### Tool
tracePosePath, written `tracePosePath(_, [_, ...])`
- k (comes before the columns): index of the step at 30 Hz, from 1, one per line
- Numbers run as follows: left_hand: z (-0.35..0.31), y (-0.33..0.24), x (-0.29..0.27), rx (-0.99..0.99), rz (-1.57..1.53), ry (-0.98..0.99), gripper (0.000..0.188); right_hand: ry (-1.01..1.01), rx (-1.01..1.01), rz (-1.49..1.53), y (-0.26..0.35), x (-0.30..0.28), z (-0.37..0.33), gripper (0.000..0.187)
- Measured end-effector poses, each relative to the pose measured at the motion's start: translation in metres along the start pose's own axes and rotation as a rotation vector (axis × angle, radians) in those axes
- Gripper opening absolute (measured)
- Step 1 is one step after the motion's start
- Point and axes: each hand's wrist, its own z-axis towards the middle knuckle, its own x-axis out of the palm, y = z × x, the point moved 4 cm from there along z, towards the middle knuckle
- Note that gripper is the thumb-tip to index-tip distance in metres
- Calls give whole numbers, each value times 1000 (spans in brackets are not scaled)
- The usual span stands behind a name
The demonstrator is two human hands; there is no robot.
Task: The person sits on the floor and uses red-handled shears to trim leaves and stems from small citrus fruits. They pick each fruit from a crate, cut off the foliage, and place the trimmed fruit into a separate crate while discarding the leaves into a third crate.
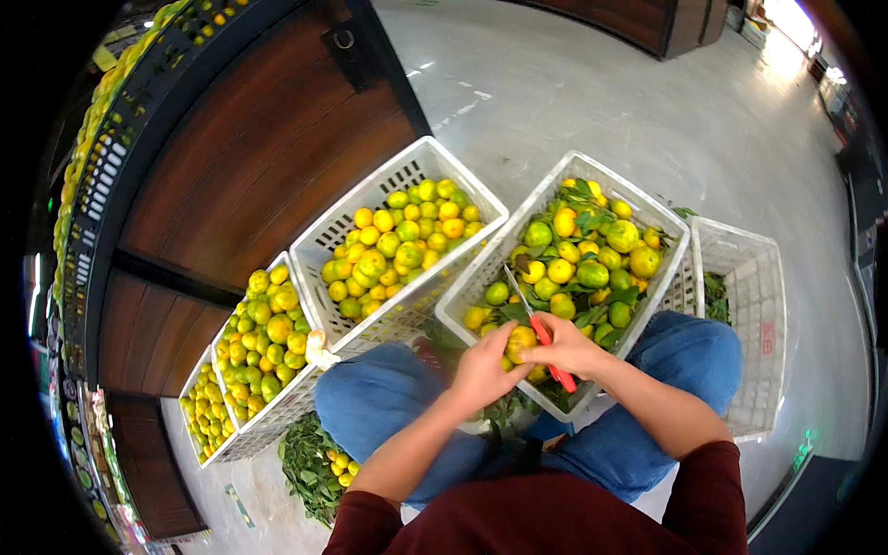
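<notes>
My left hand (482,372) is closed around a yellow-green mandarin (521,344) over the near edge of a white plastic crate (673,248). In my right hand (568,350) is a pair of scissors with red handles (538,327). The metal blades point away from me, over the fruit and just beyond the held mandarin. Many mandarins (593,274), green to orange, fill this crate, with dark green leaves (589,222) among them. My fingers partly cover the scissors' handles and the held fruit.
Left of my knees stands a crate (305,242) of leafless mandarins, with two more filled crates (215,384) beyond it. A leaf pile (310,467) with some mandarins lies on the floor. At right is a crate (754,347) with leaves inside. A brown wooden display stand (268,139) rises at left.
</notes>
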Motion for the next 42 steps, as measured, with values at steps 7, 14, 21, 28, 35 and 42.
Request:
tracePosePath(7, [-2,24,15,-174,-280,83,53,-40,218,-19,-11,4,-3,58])
tracePosePath(14, [15,92,-48,-656,-1598,-683,26,-226,154,324,30,-27,-10,34])
tracePosePath(21, [28,111,-98,-523,-1672,-1089,46,-307,106,483,49,-47,-18,41])
tracePosePath(28, [33,73,49,-159,-152,344,23,-300,64,498,52,-43,-15,32])
tracePosePath(35, [20,82,122,21,376,855,51,-267,102,495,37,-38,-4,46])
tracePosePath(42, [21,107,157,-25,444,1166,71,-206,114,429,38,-31,-2,57])
